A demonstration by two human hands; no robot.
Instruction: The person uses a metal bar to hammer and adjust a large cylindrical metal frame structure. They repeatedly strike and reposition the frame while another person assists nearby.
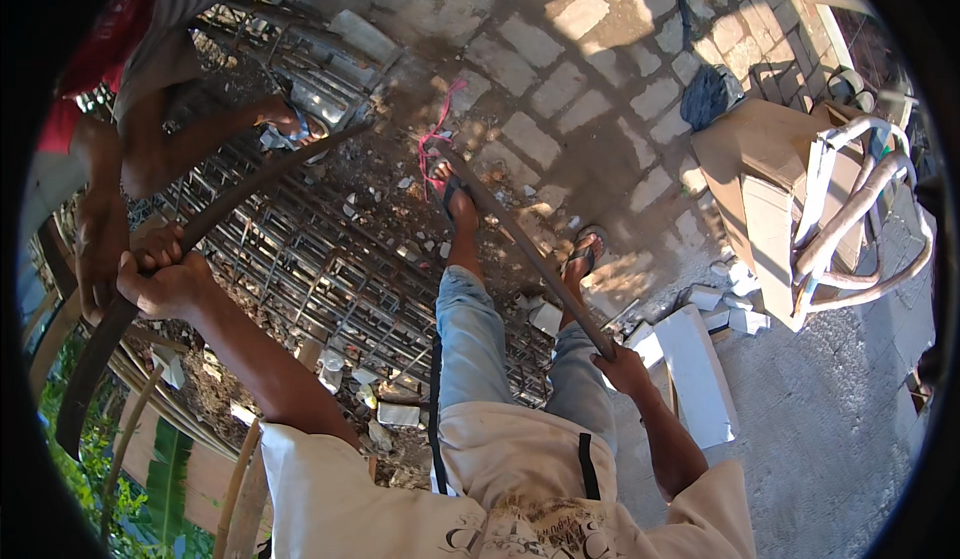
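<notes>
Grey stone-paved floor (560,89), sunlit in patches. Strewn with broken white block pieces (690,369), a rusty steel rebar mesh (330,269), a pink string (437,139).

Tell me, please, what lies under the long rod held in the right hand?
Under the rod gripped by the right hand lie a rebar grid, rubble and paving stones. Its far end crosses a sandalled foot; the ground directly beneath is covered.

A dark brown curved bar (200,221) is being gripped by the left hand (160,277), and a rusty dark rod (520,249) is being held by the right hand (622,367). Faded light blue jeans (470,334) and a cream shirt (500,489) with 2 black straps are being worn. Grey paving stones (560,79) are being lit in patches, a pink cord (437,129) is being shown bright, and a red sleeve (110,29) is being seen on another person.
</notes>
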